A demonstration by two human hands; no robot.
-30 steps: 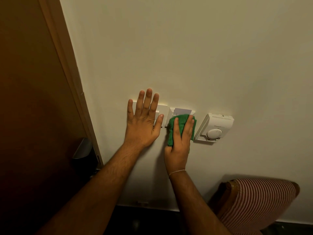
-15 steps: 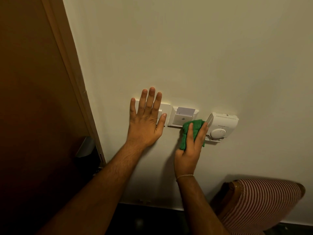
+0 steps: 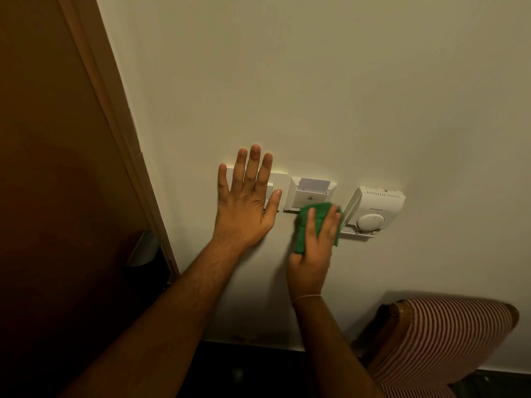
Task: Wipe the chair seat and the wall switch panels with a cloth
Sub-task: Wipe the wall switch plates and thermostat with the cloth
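Note:
My left hand (image 3: pixel 246 203) lies flat with fingers spread over a white switch panel (image 3: pixel 279 183) on the cream wall, covering most of it. To its right sits a white key-card panel (image 3: pixel 308 196) with a card in its slot. My right hand (image 3: pixel 313 248) presses a folded green cloth (image 3: pixel 309 222) against the wall at the lower right corner of that panel, beside the white thermostat (image 3: pixel 376 209). The chair (image 3: pixel 448 337), with red-and-white striped upholstery and a wooden frame, stands at the lower right.
A brown door (image 3: pixel 51 168) with its pale frame (image 3: pixel 120 116) fills the left side, a metal handle (image 3: pixel 143 248) low on it. A dark floor strip runs below the skirting at the bottom.
My right hand slid the green cloth from the front of the key-card panel down and to the right, toward the thermostat's left edge. The left hand stayed on the switch panel.

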